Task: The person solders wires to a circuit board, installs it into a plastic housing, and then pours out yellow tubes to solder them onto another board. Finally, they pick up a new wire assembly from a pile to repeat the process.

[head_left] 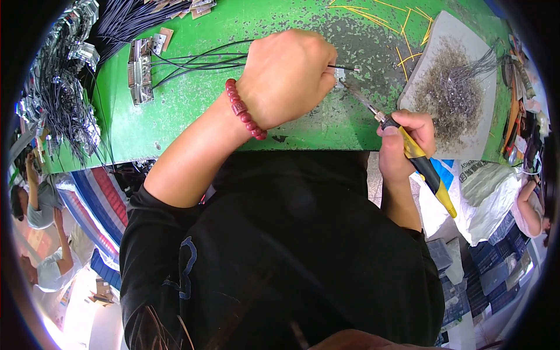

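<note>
My left hand (289,79), with a dark red bead bracelet on its wrist, is closed in a pinch around thin black cables (198,62). One cable end (347,68) pokes out past the fingers to the right, its tip light. On the left, these cables run to a row of silver metal pieces (140,71) lying on the green bench. My right hand (408,143) grips a yellow and black soldering iron (430,175). Its tip points up and left, close below the cable end; whether they touch I cannot tell. A small pale piece (339,76) lies beside the tip, partly hidden by my left fingers.
A grey board (423,73) on the right carries a heap of dark debris and fine wire clippings (458,87). Thin yellow tubes (402,29) lie scattered at the back. Black cables with metal ends (58,99) pile up on the left. Other people (49,268) sit nearby.
</note>
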Demonstrator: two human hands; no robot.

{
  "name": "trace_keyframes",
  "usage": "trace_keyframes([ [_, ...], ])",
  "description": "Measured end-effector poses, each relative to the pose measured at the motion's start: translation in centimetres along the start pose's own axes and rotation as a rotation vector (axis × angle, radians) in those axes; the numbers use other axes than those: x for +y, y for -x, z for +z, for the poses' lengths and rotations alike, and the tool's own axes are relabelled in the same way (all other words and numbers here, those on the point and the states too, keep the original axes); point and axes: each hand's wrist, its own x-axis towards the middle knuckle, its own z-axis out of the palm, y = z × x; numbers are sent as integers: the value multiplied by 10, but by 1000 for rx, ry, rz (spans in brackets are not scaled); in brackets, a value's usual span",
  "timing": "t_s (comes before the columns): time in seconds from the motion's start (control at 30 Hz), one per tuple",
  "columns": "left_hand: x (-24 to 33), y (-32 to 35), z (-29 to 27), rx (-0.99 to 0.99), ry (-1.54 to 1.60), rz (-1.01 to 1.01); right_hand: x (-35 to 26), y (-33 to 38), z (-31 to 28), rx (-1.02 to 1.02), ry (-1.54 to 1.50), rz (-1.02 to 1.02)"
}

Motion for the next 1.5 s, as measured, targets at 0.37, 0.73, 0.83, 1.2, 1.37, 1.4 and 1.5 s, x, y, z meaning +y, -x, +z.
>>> trace_keyframes([
  [0.37,-2,-1,-1,-17,35,-4,-2,-2,4,21,-13,2],
  [0.73,-1,-1,-2,-39,4,-28,-37,-44,12,-109,121,219],
  [0.83,-1,-1,0,-26,5,-2,-28,-60,26,-77,49,11],
  [1.2,-1,0,-3,-44,10,8,-24,-67,43,-134,126,75],
  [1.37,2,3,-9,-82,7,26,-17,-63,49,-138,174,55],
  [1.4,3,4,-9,-64,38,33,-17,-64,50,-144,169,57],
  [1.5,2,5,-6,-29,79,32,-11,-61,53,-159,126,41],
])
